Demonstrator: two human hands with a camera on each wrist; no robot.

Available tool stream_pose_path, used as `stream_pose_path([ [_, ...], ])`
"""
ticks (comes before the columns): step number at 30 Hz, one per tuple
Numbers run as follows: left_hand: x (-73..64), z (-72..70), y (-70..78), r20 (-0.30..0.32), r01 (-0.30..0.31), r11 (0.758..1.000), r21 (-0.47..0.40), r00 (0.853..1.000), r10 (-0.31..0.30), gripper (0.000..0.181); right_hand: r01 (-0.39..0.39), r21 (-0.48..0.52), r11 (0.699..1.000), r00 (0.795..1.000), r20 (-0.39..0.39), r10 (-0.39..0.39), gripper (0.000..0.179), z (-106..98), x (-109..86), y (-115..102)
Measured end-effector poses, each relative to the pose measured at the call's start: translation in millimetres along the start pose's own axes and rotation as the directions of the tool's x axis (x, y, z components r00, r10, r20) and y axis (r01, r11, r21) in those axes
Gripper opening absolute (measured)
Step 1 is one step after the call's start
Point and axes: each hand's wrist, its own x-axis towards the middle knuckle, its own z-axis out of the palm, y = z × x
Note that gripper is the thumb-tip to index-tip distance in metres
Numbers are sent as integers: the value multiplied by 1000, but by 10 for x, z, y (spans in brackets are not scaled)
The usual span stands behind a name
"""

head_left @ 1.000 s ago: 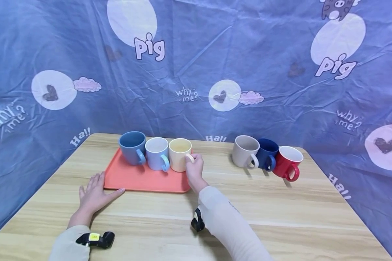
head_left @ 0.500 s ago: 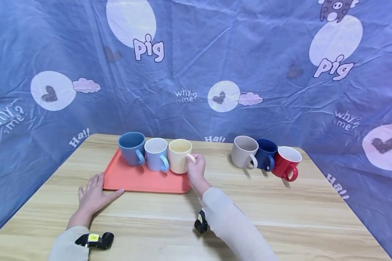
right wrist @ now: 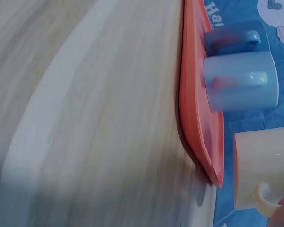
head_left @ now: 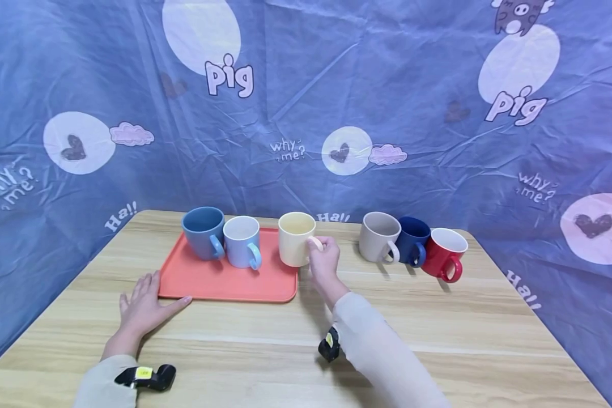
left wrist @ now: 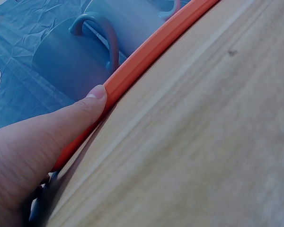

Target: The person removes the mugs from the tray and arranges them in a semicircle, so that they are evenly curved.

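My right hand [head_left: 324, 262] grips the handle of a cream mug [head_left: 292, 241], upright over the right end of an orange tray [head_left: 224, 286]. In the right wrist view that cream mug [right wrist: 260, 163] hangs apart from the tray. A teal mug [head_left: 201, 235] and a light blue mug [head_left: 241, 243] stand side by side on the tray, handles toward me. Spread at the tray's front left corner is my left hand [head_left: 145, 309], fingers straight along the side. The left wrist view has its thumb [left wrist: 92, 101] touching the tray's front edge.
To the right on the wooden table [head_left: 255, 351] a grey mug [head_left: 377, 238], a navy mug [head_left: 413, 235] and a red mug [head_left: 438, 255] stand close together. A blue printed cloth [head_left: 306, 85] hangs behind the table.
The cream mug has come up off the tray and moved right, away from the light blue mug, in my right hand. My left hand stays at the tray corner.
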Motion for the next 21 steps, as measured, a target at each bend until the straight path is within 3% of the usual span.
stream_pose_path([
  [4, 0, 8, -3, -3, 1, 1000, 5, 1000, -1, 107, 55, 11, 998, 998, -10, -55, 8, -127, 101, 68],
  [13, 10, 21, -33, -19, -4, 1000, 6, 1000, 4, 107, 24, 22, 999, 999, -43, -23, 11, -322, 127, -54],
  [21, 17, 34, -29, -13, -3, 1000, 6, 1000, 3, 108, 27, 136, 990, 998, -55, -20, 13, -532, 200, -63],
])
